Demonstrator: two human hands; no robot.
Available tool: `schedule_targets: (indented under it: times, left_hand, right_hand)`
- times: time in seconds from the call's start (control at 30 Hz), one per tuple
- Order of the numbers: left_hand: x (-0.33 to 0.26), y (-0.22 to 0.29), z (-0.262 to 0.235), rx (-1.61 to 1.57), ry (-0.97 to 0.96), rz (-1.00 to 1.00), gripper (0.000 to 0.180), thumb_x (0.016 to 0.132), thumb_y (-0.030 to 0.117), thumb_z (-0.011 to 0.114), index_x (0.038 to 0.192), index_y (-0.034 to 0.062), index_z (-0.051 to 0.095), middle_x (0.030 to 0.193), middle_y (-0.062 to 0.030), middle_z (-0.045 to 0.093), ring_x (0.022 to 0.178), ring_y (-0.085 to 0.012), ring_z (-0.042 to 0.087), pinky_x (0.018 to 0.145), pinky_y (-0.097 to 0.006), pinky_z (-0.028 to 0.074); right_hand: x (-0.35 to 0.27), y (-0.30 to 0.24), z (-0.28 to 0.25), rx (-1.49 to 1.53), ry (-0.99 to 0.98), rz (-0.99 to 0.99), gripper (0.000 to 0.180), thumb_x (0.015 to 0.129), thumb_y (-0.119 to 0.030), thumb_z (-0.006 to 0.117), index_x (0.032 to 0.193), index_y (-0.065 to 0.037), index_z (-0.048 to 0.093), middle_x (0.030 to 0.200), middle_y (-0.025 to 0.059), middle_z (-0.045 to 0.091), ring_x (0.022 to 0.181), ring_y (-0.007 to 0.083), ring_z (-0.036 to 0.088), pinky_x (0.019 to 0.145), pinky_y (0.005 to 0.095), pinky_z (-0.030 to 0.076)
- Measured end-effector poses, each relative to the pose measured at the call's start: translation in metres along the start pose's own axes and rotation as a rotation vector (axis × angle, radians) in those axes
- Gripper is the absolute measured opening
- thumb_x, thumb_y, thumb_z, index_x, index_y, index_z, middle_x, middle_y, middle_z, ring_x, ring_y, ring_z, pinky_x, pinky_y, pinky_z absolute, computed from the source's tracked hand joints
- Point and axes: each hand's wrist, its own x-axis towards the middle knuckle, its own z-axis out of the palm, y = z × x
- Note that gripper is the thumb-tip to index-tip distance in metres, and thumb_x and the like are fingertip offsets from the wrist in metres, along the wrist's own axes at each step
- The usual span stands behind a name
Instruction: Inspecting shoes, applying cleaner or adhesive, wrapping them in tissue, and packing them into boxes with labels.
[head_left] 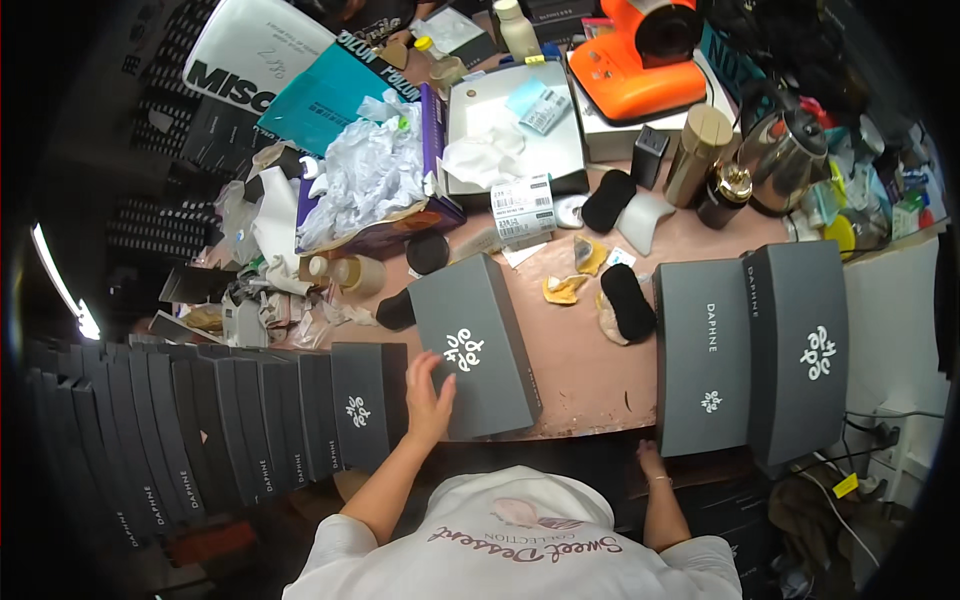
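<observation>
My left hand (428, 392) rests with spread fingers on the near left corner of a dark grey shoe box (478, 345) that lies closed and angled on the brown table (580, 370). To its left stands a long row of several matching grey boxes (200, 430), the closest one (360, 405) almost touching my hand. My right hand (651, 460) hangs below the table's front edge, holding nothing that I can see. On the right lie two more grey boxes (705, 355), the outer one (800, 350) stacked slightly higher.
Black shoe pads (628, 300) and yellow paper scraps (565, 288) lie mid-table. Crumpled white paper (365, 180) fills a purple box behind. Farther back are a grey flat device (515, 135), an orange machine (640, 70), a beige canister (698, 150), a metal kettle (785, 150) and a tape roll (360, 273).
</observation>
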Motion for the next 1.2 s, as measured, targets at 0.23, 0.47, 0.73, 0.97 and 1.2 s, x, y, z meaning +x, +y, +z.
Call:
schedule_targets:
  times: [0.23,0.47,0.73,0.97,1.2]
  left_hand:
    - [-0.035,-0.079,0.028,-0.962,-0.188,-0.882,0.05,0.086,0.028,0.067,0.121,-0.0042,0.05,0.115,-0.015,0.056,0.112,-0.0231,0.051,0.092,-0.036,0.042]
    - [-0.018,-0.066,0.012,-1.199,-0.353,-0.991,0.028,0.087,0.026,0.066,0.104,0.006,0.056,0.099,-0.0034,0.06,0.094,-0.013,0.055,0.086,-0.032,0.042]
    - [-0.017,-0.033,-0.004,-1.373,-0.365,-0.799,0.045,0.085,0.036,0.068,0.115,0.0122,0.046,0.108,-0.0014,0.051,0.103,-0.012,0.045,0.087,-0.032,0.033]
    - [0.004,-0.064,0.038,-1.348,-0.467,-0.862,0.044,0.083,0.037,0.071,0.109,0.0109,0.046,0.101,-0.0018,0.054,0.094,-0.0123,0.05,0.08,-0.03,0.04]
    - [0.013,-0.041,0.001,-1.436,-0.31,-0.726,0.032,0.084,0.034,0.07,0.096,0.0099,0.054,0.091,-0.0001,0.055,0.089,-0.0098,0.05,0.08,-0.025,0.041]
  right_hand:
    - [-0.21,-0.258,-0.041,-0.121,0.073,-0.777,0.028,0.091,-0.019,0.055,0.076,0.004,0.06,0.066,0.0139,0.061,0.061,0.0211,0.061,0.057,0.0325,0.046]
    - [-0.156,-0.397,0.038,0.085,-0.122,-0.664,0.037,0.095,-0.037,0.052,0.098,-0.001,0.06,0.086,0.0038,0.059,0.079,0.0154,0.056,0.069,0.027,0.047]
    - [-0.203,-0.459,-0.01,0.376,-0.427,-0.177,0.049,0.09,-0.055,0.052,0.108,-0.01,0.054,0.086,0.0017,0.054,0.081,0.0137,0.053,0.071,0.0338,0.046]
    - [-0.168,-0.446,0.02,0.024,-0.355,-0.271,0.059,0.085,-0.057,0.059,0.115,-0.007,0.052,0.096,0.0032,0.051,0.083,0.0151,0.05,0.074,0.0295,0.045]
    - [-0.206,-0.461,0.0,0.564,-0.556,-0.238,0.044,0.092,-0.043,0.056,0.121,-0.01,0.056,0.109,0.0044,0.062,0.103,0.0143,0.055,0.086,0.0294,0.044]
